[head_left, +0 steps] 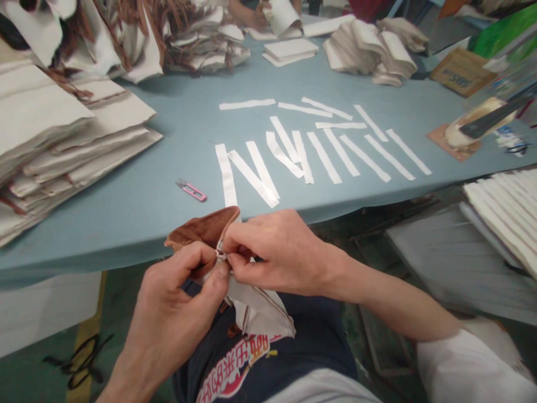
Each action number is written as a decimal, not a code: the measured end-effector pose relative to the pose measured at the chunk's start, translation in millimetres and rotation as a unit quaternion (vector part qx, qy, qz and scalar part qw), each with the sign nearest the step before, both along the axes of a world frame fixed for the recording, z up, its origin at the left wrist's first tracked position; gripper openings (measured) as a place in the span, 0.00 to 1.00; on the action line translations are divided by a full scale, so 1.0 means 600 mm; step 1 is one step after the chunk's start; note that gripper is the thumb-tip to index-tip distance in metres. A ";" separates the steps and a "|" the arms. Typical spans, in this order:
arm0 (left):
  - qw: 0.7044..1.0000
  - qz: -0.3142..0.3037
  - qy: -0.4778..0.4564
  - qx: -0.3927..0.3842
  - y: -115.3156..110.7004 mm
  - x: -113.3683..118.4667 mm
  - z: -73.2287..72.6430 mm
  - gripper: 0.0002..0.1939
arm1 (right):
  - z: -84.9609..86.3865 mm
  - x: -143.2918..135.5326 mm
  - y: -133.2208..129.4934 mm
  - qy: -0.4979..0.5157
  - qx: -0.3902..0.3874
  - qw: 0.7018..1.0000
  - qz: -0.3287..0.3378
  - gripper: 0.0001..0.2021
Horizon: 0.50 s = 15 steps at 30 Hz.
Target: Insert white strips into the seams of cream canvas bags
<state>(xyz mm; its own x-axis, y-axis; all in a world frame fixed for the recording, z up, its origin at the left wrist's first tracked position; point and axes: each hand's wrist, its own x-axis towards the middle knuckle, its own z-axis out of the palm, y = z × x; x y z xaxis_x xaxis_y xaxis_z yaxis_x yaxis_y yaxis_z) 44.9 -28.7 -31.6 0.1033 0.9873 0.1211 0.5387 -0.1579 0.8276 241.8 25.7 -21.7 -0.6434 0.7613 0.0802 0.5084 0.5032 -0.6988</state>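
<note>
A brown and off-white fabric piece (262, 307) is held up just off the table's front edge, its brown part at the top and its pale part hanging over the lap. My left hand (180, 308) pinches its edge between thumb and forefinger. My right hand (277, 252) pinches the same edge from the other side, the fingertips of both hands almost touching. What lies between the fingertips is too small to make out. Pink thread snips (192, 190) lie on the blue table (180, 123) beyond my left hand. Several white strips (325, 157) are spread over the table ahead.
Stacked pale fabric pieces (62, 145) fill the table's left side. More piles (369, 50) stand at the back, near a person's hand (262, 12). A cardboard box (461, 71) and a glue-like block on a board (455, 143) are at the right.
</note>
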 end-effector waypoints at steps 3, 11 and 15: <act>0.997 -0.013 -0.038 -0.071 0.004 -0.008 -0.016 0.17 | -0.022 -0.005 0.014 0.144 -0.288 0.947 0.003 0.02; 0.999 0.000 -0.022 -0.046 0.020 -0.011 -0.020 0.14 | -0.028 -0.005 0.002 0.153 -0.225 0.961 -0.040 0.03; 0.996 0.021 0.066 0.060 0.013 -0.009 -0.016 0.12 | -0.026 -0.005 -0.006 0.078 -0.037 0.995 -0.047 0.05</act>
<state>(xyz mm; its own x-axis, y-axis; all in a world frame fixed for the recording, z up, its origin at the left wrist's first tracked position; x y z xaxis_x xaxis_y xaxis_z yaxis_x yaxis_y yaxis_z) 39.4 -21.0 -41.0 0.0846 0.9705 0.2257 0.6500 -0.2255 0.7257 238.7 21.8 -37.3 -0.5531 0.8251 0.1151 0.4337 0.4031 -0.8058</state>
